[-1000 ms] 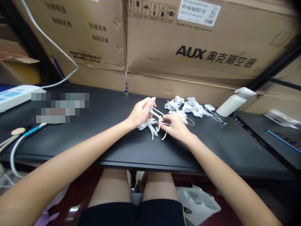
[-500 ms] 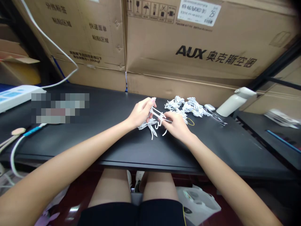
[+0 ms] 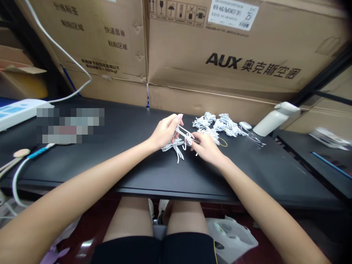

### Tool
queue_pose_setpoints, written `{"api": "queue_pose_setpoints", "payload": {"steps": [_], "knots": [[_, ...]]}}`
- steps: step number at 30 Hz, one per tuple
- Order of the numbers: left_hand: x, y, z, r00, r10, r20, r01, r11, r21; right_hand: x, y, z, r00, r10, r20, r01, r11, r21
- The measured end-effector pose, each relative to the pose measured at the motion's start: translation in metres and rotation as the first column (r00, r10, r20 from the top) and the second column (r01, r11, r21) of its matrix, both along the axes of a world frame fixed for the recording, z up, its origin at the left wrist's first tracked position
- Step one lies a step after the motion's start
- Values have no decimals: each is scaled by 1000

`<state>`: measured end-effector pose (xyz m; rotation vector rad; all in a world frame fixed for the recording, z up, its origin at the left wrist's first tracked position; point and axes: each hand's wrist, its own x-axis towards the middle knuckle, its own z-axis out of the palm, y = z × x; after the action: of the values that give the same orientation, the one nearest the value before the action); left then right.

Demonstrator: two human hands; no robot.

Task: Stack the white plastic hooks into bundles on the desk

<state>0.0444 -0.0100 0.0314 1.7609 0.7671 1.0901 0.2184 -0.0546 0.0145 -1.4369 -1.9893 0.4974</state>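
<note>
My left hand (image 3: 166, 131) is closed around white cords (image 3: 184, 132) at the middle of the black table (image 3: 132, 165). Just to its right, my right hand (image 3: 205, 146) pinches the other end of these cords, which are looped between the two hands. A thin dark item, too small to name, shows at the right fingertips. Under the hands lies a loose bunch of white cords (image 3: 176, 146). Several tied white bundles (image 3: 227, 124) rest behind my right hand, with a yellow rubber band (image 3: 223, 142) beside them.
Large cardboard boxes (image 3: 192, 73) stand along the back. A white bottle (image 3: 272, 121) leans at the right, near a small white case (image 3: 245, 125) and glasses (image 3: 255, 139). A power strip (image 3: 22, 112) and cables are at the left.
My right hand has shifted very slightly, and the cord ends by its fingers have changed shape and drawn in. My left hand stays in place.
</note>
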Motion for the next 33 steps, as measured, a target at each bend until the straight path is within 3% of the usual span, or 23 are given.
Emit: {"api": "queue_pose_setpoints", "payload": {"steps": [10, 22, 33], "knots": [[0, 0, 0, 1000, -9, -11, 9, 1000, 7, -1, 0, -4, 975, -51, -216, 46, 998, -31], [1, 0, -1, 1000, -17, 7, 17, 1000, 5, -2, -1, -2, 988, -25, -154, 25, 1000, -8], [0, 0, 1, 1000, -12, 13, 12, 1000, -3, -3, -2, 2, 993, -103, 63, 93, 986, 141]]}}
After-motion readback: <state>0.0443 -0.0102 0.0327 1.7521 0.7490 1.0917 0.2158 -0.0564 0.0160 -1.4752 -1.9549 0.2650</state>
